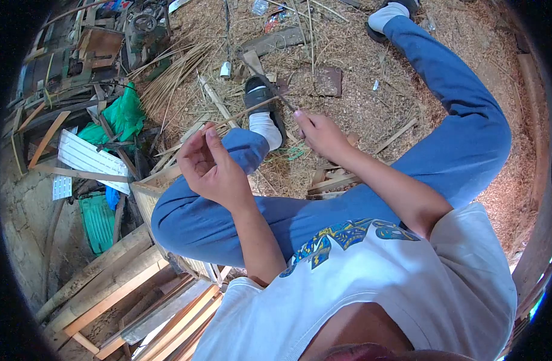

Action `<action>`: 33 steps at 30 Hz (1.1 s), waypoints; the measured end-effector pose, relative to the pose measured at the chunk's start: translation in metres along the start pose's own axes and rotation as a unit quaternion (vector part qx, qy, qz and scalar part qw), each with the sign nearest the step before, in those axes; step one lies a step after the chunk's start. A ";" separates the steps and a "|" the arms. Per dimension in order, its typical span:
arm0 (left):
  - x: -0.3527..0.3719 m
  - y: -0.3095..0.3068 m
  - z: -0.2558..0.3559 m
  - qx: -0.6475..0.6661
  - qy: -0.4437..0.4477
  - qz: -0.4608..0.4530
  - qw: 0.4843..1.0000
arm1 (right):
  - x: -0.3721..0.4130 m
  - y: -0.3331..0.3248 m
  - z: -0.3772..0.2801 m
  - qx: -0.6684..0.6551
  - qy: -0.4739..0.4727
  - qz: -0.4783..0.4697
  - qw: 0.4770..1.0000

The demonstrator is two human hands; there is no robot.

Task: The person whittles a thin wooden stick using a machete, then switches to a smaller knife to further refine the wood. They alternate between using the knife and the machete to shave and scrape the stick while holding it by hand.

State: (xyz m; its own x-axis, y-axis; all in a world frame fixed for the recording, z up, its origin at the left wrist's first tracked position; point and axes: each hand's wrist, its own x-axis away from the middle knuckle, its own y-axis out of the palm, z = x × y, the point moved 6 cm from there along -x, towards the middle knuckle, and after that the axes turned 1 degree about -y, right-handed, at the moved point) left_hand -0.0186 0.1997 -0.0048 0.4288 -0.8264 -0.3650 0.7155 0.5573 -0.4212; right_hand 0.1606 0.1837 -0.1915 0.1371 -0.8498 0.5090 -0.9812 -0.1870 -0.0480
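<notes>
Left hand (211, 163) was curled, thumb and fingertips pinched on the near end of a thin bamboo strip (247, 112). The strip ran up and right from that hand, over the bent left leg (228, 198). Right hand (322, 136) was mostly closed, fingertips nipped on a thin dark tool (277, 93) that crossed the strip's far end. Couldn't tell if it was a blade. The hands were apart, with the strip spanning the gap.

Right behind the strip were a black sandal (259, 95) and a white sock (266, 127), so its outline got lost against them. Below were a sawdust floor (408, 78) and wood offcuts (332, 182) near the right wrist. At the left knee was a wooden crate (151, 194). Further left were a green bag (125, 113), a white ribbed sheet (86, 157) and a green bin (98, 221). Bamboo poles (107, 274) lay at lower left, and a bundle of thin splints (175, 71) up top.
</notes>
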 end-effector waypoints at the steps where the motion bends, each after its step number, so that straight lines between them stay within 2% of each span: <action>1: 0.000 0.000 0.000 0.005 -0.005 0.003 1.000 | 0.010 0.001 -0.013 -0.019 0.003 -0.016 1.000; 2: 0.000 0.001 0.000 0.012 -0.008 0.002 1.000 | 0.017 0.004 -0.020 -0.038 0.006 -0.032 0.999; 5: 0.001 0.002 0.002 0.026 -0.018 -0.005 0.999 | 0.030 0.007 -0.026 -0.004 -0.084 -0.028 0.996; 14: 0.006 0.013 0.002 0.078 0.007 -0.045 0.996 | 0.063 0.004 -0.049 -0.013 -0.144 -0.075 0.987; 17: 0.008 0.016 0.002 0.076 0.029 -0.068 0.994 | 0.065 0.000 -0.052 0.020 -0.130 -0.098 0.986; 22: 0.010 0.023 0.006 0.119 0.047 -0.081 0.988 | 0.065 -0.005 -0.053 0.001 -0.135 -0.094 0.986; 25: 0.012 0.022 0.004 0.099 0.012 -0.085 0.991 | 0.066 -0.005 -0.053 -0.019 -0.131 -0.099 0.986; 28: 0.013 0.024 0.010 0.045 0.026 -0.099 0.994 | 0.067 -0.005 -0.053 -0.033 -0.129 -0.092 0.987; 33: 0.011 0.025 0.002 0.064 0.041 -0.108 0.991 | 0.064 -0.005 -0.053 -0.032 -0.109 -0.105 0.988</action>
State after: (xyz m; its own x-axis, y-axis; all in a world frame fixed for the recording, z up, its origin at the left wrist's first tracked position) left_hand 0.0052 0.2046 -0.0176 0.2152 -0.9131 -0.3463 0.8520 0.3488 -0.3904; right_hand 0.1674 0.1562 -0.1127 0.3572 -0.8830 0.3047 -0.9338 -0.3443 0.0969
